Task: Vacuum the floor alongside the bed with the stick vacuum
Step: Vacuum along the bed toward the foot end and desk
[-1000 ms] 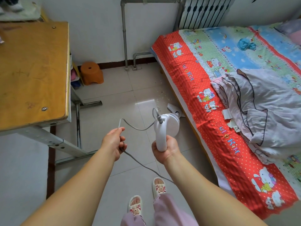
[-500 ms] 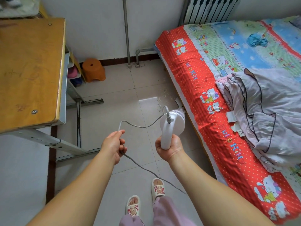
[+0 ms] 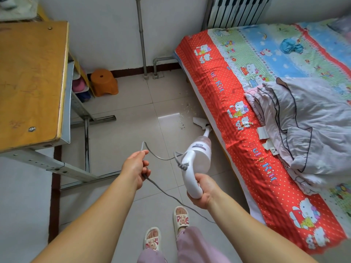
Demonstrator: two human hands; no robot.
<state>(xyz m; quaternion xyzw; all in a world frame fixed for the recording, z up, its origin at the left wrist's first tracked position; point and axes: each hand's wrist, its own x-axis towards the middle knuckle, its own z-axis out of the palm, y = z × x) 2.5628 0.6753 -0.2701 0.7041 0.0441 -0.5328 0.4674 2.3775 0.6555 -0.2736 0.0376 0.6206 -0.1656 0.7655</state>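
Note:
My right hand point(image 3: 204, 190) grips the curved handle of the white stick vacuum point(image 3: 197, 158). Its tube slants down to the white floor head point(image 3: 200, 122), which rests on the tiled floor point(image 3: 133, 130) right against the bed's edge. My left hand point(image 3: 135, 168) is closed on the grey power cord point(image 3: 161, 158), holding a loop of it up beside the vacuum. The cord trails back past my feet. Small crumbs point(image 3: 183, 118) lie scattered on the tiles just left of the floor head. The bed point(image 3: 237, 103) wears a red cartoon-print sheet.
A wooden desk point(image 3: 32, 80) on a metal frame point(image 3: 85, 130) stands at the left. An orange stool point(image 3: 103, 82) sits by the wall, with pipes point(image 3: 141, 35) and a radiator point(image 3: 237, 10) behind. A crumpled grey blanket point(image 3: 303, 126) lies on the bed. My slippered feet point(image 3: 167, 230) are below.
The vacuum has tipped forward and extended, so its tube and floor head now show against the bed's edge. My right hand dropped lower; my left hand still holds the cord.

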